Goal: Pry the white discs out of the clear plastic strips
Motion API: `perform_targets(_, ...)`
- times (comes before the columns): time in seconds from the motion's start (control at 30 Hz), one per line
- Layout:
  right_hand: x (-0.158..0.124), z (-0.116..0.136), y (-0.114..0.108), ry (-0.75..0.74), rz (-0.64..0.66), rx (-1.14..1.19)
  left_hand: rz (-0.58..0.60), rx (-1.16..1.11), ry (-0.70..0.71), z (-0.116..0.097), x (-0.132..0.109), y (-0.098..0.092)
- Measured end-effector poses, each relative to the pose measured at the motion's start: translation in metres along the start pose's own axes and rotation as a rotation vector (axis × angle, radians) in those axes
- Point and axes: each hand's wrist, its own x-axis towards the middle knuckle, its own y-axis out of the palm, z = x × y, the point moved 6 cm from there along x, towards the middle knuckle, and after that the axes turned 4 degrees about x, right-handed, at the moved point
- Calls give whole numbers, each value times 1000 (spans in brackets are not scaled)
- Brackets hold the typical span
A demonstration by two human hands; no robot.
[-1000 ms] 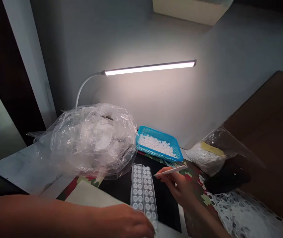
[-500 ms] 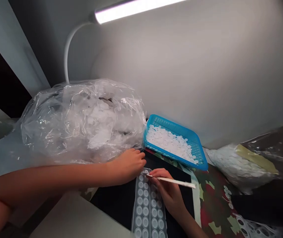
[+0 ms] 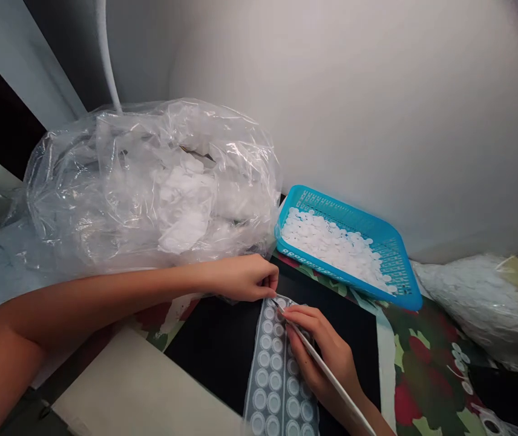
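**Right hand (image 3: 320, 357) holds thin white stick (image 3: 331, 378) at top of strip of white discs (image 3: 270, 363)**

Stick pinched between thumb and curled fingers, tip at the strip's top end. Strip lies on a black mat (image 3: 209, 339), running toward its near edge. Left hand (image 3: 241, 278) curled at the strip's top corner, fingertips touching it; cannot tell if pinching. Blue plastic tray (image 3: 322, 265) of loose white discs (image 3: 331, 245) sits at the mat's far edge. Clear plastic bag (image 3: 150, 181) of white scraps just left of the tray, another white-filled bag (image 3: 477, 309) to its right, on floral cloth (image 3: 422, 375).
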Motion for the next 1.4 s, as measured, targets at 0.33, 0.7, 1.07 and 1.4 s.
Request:
perform_targets(0.33,-16,0,-1,-168,59,-185,21,-86,28,6,2,2)
perform_targets(0.7,-20,1,-2,-149,54,-269,8,-54,48,7,2,4)
perform_targets(1.07,-20,2,1,-149,90,-276,30,-103,20,6,1,4)
perform_targets(1.4,-18,4,-2,-212,150,-310,224,-570,12,13,7,15)
